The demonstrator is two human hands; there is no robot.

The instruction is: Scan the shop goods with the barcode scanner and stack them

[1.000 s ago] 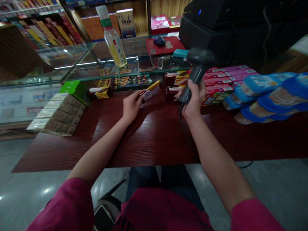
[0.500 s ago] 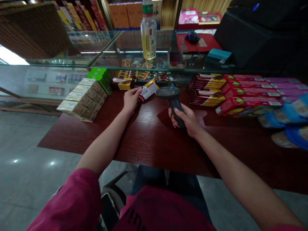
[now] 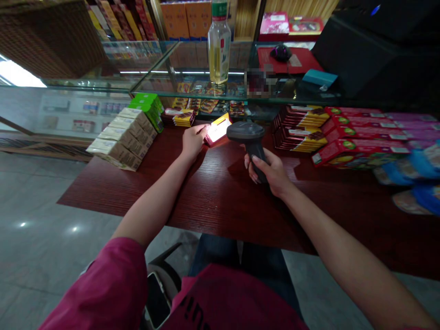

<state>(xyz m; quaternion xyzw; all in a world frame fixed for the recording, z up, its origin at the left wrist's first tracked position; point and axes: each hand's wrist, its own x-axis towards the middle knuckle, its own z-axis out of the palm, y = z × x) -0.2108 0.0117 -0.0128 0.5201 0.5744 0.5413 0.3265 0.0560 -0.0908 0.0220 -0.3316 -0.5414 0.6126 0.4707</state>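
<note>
One scanner (image 3: 255, 151) and one held packet (image 3: 219, 131) show. There are also one bottle (image 3: 219, 52), one computer mouse (image 3: 281, 52) and two taller packet stacks (image 3: 301, 138).

Scanner (image 3: 250, 140) dark grey; packet (image 3: 219, 130) yellow, white and maroon; tabletop (image 3: 209, 197) red-brown, wood-grained; sleeve (image 3: 103, 284) magenta.

Toward the tabletop's (image 3: 213, 206) far edge, a chocolate bar (image 3: 220, 129) is being held left of a barcode scanner (image 3: 245, 132). Both are being flanked by cartons (image 3: 118, 142) along the left edge and chocolate stacks (image 3: 300, 129) rightward; behind, a bottle (image 3: 219, 52) is being supported by the glass display case (image 3: 237, 85).
</note>
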